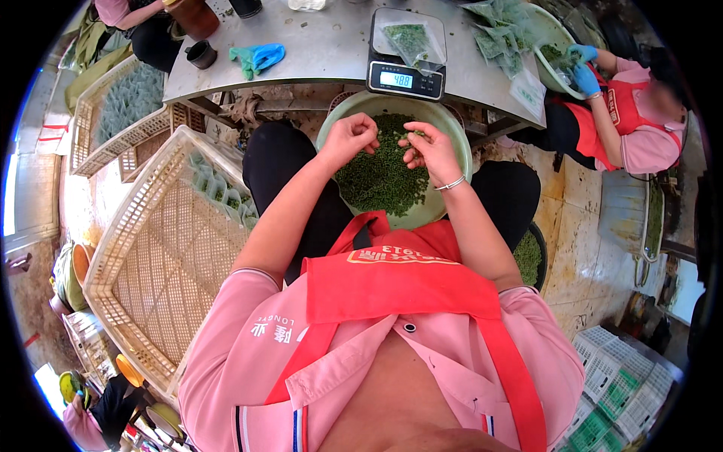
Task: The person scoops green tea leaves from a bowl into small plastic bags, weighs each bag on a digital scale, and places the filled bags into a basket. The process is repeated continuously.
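A pale green basin (425, 214) sits between my knees, with a heap of small green berries, like green peppercorns (382, 184), spread inside. Over its left part is my left hand (352, 140), fingers curled and pressed together at the tips. My right hand (431, 153) faces it over the right side, thumb and fingers bent inward. Whatever the fingertips hold, if anything, is too small to make out. Beyond the basin, a scale (405, 81) with a lit display stands at the metal table's edge, bearing a clear bag of green berries (408, 41).
The metal table (324, 56) holds a blue-green cloth (257, 59), a dark cup (201, 55) and filled bags (497, 45). A large plastic crate (169, 264) with several bags stands at my left. A co-worker's blue-gloved hands (585, 77) work at another basin, far right.
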`<move>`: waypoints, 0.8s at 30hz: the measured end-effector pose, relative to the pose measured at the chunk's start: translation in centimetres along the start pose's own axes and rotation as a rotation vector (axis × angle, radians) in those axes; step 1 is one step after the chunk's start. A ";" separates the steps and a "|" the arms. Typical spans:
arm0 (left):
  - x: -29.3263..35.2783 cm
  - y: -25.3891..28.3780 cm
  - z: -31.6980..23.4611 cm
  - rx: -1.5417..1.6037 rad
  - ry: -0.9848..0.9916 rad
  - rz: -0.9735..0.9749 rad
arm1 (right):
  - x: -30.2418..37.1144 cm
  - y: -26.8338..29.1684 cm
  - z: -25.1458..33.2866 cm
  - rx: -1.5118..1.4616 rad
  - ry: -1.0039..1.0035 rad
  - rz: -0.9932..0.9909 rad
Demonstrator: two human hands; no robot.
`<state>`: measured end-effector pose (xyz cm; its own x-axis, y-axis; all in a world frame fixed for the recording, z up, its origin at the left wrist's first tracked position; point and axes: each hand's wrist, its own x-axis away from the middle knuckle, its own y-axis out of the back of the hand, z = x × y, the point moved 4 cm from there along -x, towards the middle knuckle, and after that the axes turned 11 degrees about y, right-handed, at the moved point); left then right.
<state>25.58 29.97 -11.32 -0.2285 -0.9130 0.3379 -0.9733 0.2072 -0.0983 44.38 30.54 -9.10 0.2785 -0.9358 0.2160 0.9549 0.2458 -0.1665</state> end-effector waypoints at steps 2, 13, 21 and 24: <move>-0.2 0.1 0.2 0.001 -0.017 -0.038 | 0.2 0.4 -0.2 -0.065 -0.005 0.001; -0.5 -0.2 0.8 -0.141 0.016 -0.039 | -7.2 0.7 7.8 -0.574 0.282 -0.113; -0.7 0.9 0.7 -0.271 0.014 -0.171 | -1.3 0.9 -5.1 0.383 -0.025 0.101; -0.8 1.0 0.9 -0.322 -0.008 -0.216 | 0.2 -1.8 -12.7 1.032 -0.084 0.551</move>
<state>24.85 30.63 -12.51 -0.0190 -0.9503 0.3108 -0.9556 0.1087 0.2740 41.38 26.74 -20.96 0.6494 -0.6290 0.4273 0.3229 0.7369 0.5939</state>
